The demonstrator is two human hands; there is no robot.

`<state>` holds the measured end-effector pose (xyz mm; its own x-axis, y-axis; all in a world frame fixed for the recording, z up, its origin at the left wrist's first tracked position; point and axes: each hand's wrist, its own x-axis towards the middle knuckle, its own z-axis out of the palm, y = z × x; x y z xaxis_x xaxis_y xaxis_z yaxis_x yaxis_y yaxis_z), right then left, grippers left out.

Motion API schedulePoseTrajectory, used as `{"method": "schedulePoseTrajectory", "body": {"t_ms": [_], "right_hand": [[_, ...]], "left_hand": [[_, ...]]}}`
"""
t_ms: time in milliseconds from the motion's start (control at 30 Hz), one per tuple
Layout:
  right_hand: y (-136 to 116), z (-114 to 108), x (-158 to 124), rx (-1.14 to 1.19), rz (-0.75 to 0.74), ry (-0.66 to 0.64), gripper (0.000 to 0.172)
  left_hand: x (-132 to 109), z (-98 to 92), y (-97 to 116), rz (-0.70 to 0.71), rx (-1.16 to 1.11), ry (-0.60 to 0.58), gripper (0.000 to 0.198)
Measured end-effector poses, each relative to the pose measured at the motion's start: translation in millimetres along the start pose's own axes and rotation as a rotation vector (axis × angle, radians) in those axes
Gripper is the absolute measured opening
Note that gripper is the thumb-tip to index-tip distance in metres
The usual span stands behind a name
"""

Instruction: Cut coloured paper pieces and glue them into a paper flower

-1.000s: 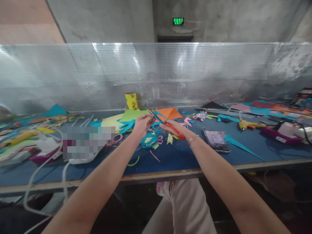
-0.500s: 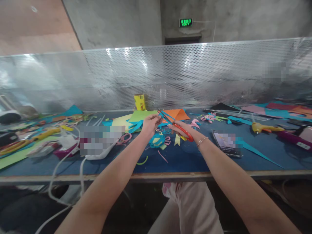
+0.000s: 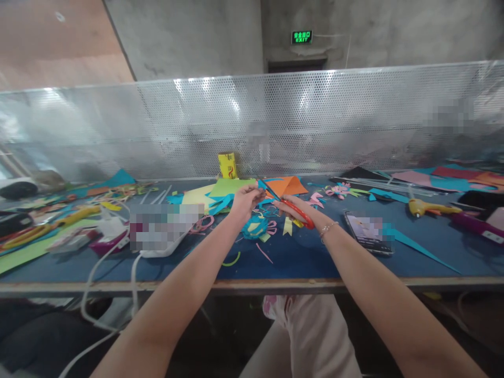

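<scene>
My right hand [image 3: 293, 209] is closed round the red handles of a pair of scissors [image 3: 300, 212], whose blades point up and left toward my left hand. My left hand [image 3: 244, 198] pinches a small blue paper piece [image 3: 261, 185] just at the blade tips. Both hands hover over the blue table [image 3: 299, 257], above a blue curled paper cutout [image 3: 252, 227] and pink and yellow scraps [image 3: 286, 226].
Green [image 3: 226, 186], yellow and orange [image 3: 286, 185] paper sheets lie behind the hands, with a yellow packet [image 3: 228, 165] against the perforated metal screen [image 3: 252, 121]. A phone [image 3: 368, 231] lies at right, a glue gun [image 3: 423, 207] further right. White cables [image 3: 94, 273] and tools crowd the left.
The scissors' blades have closed a little toward my left hand, which has shifted slightly right with the blue piece. The view has barely moved since half a second ago.
</scene>
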<state>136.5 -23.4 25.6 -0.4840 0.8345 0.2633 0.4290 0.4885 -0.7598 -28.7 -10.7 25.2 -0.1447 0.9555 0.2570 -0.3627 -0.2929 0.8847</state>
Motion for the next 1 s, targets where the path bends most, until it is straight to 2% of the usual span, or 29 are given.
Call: {"method": "schedulePoseTrajectory", "body": {"t_ms": [233, 433, 667, 833, 1000], "right_hand": [[2, -1, 0, 0.041, 0.029, -0.007, 0.03], [4, 0, 2, 0.09, 0.057, 0.015, 0.034], [9, 3, 12, 0.018, 0.009, 0.14, 0.033], [20, 6, 19, 0.032, -0.008, 0.211, 0.03], [28, 10, 24, 0.101, 0.058, 0.24, 0.035]], "left_hand": [[2, -1.6, -1, -0.025, -0.041, 0.009, 0.015], [3, -2.6, -1, 0.018, -0.043, 0.01, 0.017], [8, -5.8, -3, 0.026, -0.044, 0.037, 0.026], [11, -8.2, -5, -0.006, 0.007, 0.087, 0.018], [12, -8.9, -8, -0.058, 0.031, 0.13, 0.017]]}}
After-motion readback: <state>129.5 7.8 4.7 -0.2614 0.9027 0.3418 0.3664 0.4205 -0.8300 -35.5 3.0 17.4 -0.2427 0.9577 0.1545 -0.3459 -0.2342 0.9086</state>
